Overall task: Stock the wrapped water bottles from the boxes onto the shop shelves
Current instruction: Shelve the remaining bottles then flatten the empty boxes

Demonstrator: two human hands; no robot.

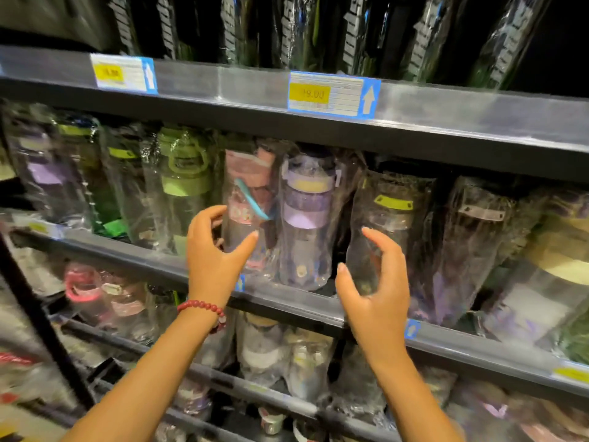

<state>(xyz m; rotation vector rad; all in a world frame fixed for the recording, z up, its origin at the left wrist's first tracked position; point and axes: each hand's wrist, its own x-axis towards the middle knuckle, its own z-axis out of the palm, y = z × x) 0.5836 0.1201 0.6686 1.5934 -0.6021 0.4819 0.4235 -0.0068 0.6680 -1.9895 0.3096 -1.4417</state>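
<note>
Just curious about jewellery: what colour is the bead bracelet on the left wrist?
Red, a dark red bead bracelet, clearest in the head view.

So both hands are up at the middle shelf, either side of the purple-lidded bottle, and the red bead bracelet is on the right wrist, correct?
Not quite: the head view shows the red bead bracelet on the left wrist, not the right. The rest holds: the left hand and right hand are up at the middle shelf, either side of the purple-lidded bottle.

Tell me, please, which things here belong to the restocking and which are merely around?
Job: left hand, right hand, pink-lidded bottle, purple-lidded bottle, middle shelf.
Around: price label, red bead bracelet, dark bottles above.
</note>
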